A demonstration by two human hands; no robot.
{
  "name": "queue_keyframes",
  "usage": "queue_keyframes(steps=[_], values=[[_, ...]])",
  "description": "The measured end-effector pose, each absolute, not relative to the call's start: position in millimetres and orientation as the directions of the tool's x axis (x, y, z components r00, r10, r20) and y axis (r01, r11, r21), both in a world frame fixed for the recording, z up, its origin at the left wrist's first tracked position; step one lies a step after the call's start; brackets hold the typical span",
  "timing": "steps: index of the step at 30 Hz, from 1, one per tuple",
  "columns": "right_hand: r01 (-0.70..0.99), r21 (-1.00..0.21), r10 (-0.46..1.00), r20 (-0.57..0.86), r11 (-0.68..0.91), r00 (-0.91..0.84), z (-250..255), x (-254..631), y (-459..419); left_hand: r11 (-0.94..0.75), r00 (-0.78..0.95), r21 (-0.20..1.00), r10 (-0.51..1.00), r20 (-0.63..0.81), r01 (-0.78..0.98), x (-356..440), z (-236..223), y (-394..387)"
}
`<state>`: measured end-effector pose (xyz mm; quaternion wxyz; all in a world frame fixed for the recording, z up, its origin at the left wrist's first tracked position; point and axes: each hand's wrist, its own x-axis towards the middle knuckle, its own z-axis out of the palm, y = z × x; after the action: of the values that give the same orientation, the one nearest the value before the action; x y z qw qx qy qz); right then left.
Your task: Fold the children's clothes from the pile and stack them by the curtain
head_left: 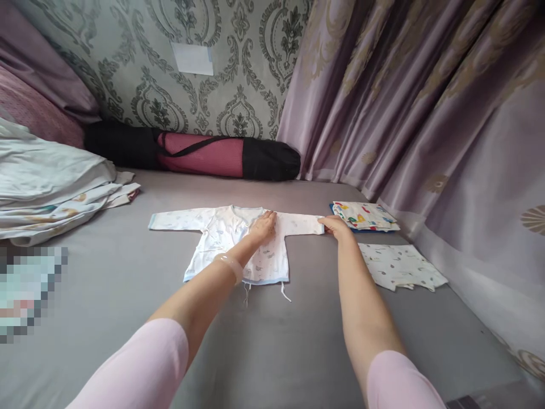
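Observation:
A small white baby shirt with pale blue trim lies spread on the grey sheet, both sleeves stretched out sideways. Thin tie strings hang from its lower hem. My left hand rests flat on the shirt's upper chest, close to where the right-side sleeve begins, fingers stretched out. At the far end of that sleeve, my right hand pinches the blue-edged cuff. The other sleeve lies flat on the left, untouched.
Folded printed clothes lie beyond my right hand, with a patterned white garment nearer. White cloths are heaped at left. A black and pink long bag lies along the wall. Purple curtains hang at right.

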<state>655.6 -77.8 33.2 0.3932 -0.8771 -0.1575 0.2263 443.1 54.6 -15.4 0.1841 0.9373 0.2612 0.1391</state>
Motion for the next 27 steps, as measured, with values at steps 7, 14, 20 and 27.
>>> queue_keyframes(steps=[7, 14, 20, 27], values=[[-0.063, -0.917, 0.515, -0.276, -0.393, 0.812, 59.0, 633.1, -77.3, -0.785, 0.816, 0.381, 0.566, 0.117, 0.489, 445.6, -24.3, 50.4], [-0.126, -0.978, 0.632, -0.205, -0.168, 0.748, 97.2, 596.0, -57.5, -0.787, 0.824, 0.362, 0.561, 0.080, 0.500, 447.3, -18.6, 48.1], [-0.158, -0.986, 0.757, -0.144, -0.055, 0.637, 105.0, 559.1, -33.3, -0.783, 0.826, 0.362, 0.561, 0.058, 0.506, 451.8, -6.3, 55.3], [-0.137, -0.985, 0.784, -0.164, -0.101, 0.598, 97.1, 528.1, -8.7, -0.774, 0.831, 0.427, 0.550, 0.086, 0.468, 449.8, -2.0, 72.7]])
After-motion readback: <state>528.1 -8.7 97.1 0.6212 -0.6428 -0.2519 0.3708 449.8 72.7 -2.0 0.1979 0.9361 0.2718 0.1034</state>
